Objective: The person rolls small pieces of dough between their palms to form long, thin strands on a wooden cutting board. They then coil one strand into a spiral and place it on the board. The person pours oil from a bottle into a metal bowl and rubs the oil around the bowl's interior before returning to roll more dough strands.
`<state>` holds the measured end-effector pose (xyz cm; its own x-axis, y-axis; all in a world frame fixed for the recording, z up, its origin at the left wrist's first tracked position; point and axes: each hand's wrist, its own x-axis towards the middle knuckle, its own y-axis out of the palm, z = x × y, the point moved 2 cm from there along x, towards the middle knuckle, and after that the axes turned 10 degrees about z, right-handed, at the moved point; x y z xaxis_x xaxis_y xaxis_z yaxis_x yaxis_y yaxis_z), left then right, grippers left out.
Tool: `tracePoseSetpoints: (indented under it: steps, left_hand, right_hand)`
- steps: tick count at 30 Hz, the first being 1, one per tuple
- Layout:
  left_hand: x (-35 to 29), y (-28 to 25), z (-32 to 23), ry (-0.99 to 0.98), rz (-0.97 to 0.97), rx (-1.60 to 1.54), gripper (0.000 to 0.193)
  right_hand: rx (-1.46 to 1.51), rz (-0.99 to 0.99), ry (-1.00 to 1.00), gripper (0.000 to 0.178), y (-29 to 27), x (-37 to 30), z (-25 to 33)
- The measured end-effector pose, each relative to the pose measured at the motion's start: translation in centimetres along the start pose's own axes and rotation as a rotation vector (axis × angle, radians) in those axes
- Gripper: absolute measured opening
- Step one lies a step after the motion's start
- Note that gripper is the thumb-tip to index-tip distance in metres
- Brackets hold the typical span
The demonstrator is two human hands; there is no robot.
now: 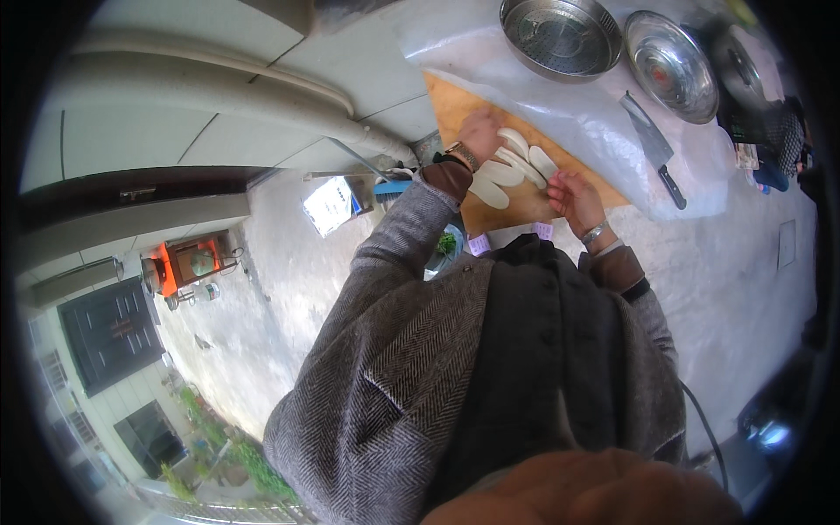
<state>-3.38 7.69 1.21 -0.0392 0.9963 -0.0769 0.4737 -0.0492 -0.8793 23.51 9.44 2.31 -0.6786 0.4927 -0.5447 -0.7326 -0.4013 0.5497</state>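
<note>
Several long, oval white slices (491, 193), of a food I cannot make out, lie side by side and partly overlapping on a wooden cutting board (573, 162). My left hand (479, 133), with a watch on the wrist, is curled at the far ends of the slices. Its fingertips meet one long white slice (523, 166) in the middle of the group. At the near end of that same slice, my right hand (575, 199) has its fingers bent and pinched together. A bracelet circles the right wrist.
Translucent plastic sheeting (604, 114) covers the surface beyond the board. A kitchen knife (652, 149) lies there to the right, below a perforated metal steamer pan (560, 39) and a shiny metal bowl (671, 67). A basin with greens (446, 242) stands lower, by my left forearm.
</note>
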Motion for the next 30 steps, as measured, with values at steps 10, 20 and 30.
tracePoseSetpoints:
  steps: [10, 20, 30]
  left_hand:
    - [-7.4, -3.5, -9.4, -0.435, 0.177, -1.333, 0.031]
    - [-11.4, -3.8, -14.6, -0.377, 0.23, -1.319, 0.03]
    - [-9.8, -6.6, -10.8, -0.165, 0.033, -1.374, 0.057]
  right_hand:
    - [0.213, 0.162, -0.061, 0.03, 7.1, 0.7, 2.4]
    - [0.176, 0.179, -0.088, 0.05, 11.6, -0.6, 5.8]
    - [0.158, 0.629, -0.304, 0.057, 12.7, -2.2, 9.7]
